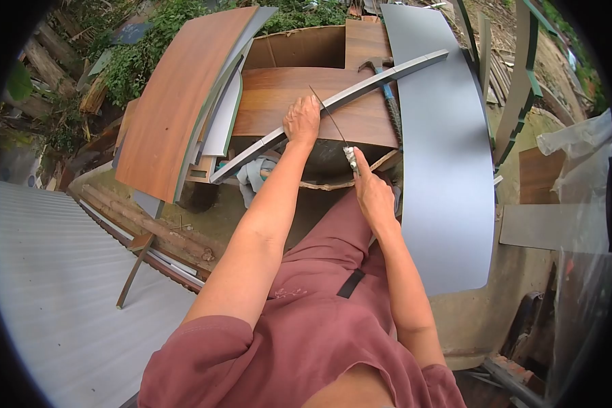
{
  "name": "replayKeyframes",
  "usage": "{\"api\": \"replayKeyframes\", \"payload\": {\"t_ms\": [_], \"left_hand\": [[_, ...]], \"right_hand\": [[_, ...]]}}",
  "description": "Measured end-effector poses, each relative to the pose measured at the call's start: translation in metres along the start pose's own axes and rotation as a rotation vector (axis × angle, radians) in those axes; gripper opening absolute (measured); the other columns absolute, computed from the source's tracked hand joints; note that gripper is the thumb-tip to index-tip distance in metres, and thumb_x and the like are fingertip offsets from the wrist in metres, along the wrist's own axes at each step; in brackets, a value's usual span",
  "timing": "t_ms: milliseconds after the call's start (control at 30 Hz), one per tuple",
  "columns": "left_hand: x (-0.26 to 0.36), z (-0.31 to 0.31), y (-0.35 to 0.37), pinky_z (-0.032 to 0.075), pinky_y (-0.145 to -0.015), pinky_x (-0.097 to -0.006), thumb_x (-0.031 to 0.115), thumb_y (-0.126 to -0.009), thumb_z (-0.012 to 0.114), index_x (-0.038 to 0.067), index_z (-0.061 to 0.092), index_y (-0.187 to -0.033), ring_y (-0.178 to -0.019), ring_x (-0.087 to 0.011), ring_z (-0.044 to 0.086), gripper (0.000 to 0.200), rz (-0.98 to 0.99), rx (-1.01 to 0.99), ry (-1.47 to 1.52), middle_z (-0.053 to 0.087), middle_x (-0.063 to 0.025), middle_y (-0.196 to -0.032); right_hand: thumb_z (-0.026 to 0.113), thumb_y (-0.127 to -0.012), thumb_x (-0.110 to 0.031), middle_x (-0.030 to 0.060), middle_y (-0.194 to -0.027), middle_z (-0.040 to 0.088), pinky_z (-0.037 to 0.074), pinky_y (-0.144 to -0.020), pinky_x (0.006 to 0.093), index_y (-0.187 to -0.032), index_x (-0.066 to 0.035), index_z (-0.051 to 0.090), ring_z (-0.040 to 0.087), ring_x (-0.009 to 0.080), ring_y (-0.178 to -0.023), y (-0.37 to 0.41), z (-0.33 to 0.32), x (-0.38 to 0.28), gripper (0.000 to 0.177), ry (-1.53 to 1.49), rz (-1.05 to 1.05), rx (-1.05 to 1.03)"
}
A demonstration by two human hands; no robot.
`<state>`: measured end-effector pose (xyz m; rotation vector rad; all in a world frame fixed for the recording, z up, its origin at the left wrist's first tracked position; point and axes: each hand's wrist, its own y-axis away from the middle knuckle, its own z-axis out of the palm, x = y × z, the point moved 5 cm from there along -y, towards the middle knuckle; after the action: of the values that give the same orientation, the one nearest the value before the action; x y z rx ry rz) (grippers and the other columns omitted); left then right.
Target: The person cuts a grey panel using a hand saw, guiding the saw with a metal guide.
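Observation:
A long narrow grey strip [387, 76] lies diagonally over the wood-grain board [265, 92]. My left hand [302, 122] is closed over its middle and holds it down. In my right hand [372, 194] is the pale, wrapped-looking handle of a thin-bladed hand saw [331, 121]. Its narrow blade slants up and left, meeting the strip just right of my left hand; the teeth are too small to make out. A claw hammer [387, 92] with a blue and dark handle lies beyond, partly under the strip.
Stacked wood-grain panels [177, 102] lean at the left, and a long grey panel [449, 177] lies at the right. Behind the board is an open cardboard box [296, 49]. Corrugated sheeting [68, 265] covers the lower left, and clear plastic [585, 177] hangs at the right.

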<state>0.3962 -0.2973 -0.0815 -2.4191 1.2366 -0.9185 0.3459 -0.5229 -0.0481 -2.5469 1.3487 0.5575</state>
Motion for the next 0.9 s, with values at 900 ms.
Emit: {"api": "replayKeyframes", "payload": {"t_ms": [900], "left_hand": [[0.002, -0.002, -0.002, 0.049, -0.076, -0.0458, 0.026, -0.092, 0.046, 0.003, 0.056, -0.085, -0.088, -0.0352, 0.058, 0.026, -0.003, -0.001, -0.011, 0.061, -0.0169, -0.09]], "right_hand": [[0.05, -0.092, -0.018, 0.0177, -0.073, 0.063, 0.05, -0.057, 0.0492, -0.143, -0.026, 0.029, 0.063, 0.0385, -0.066, 0.012, -0.006, 0.006, 0.056, -0.012, 0.05, -0.056]]}}
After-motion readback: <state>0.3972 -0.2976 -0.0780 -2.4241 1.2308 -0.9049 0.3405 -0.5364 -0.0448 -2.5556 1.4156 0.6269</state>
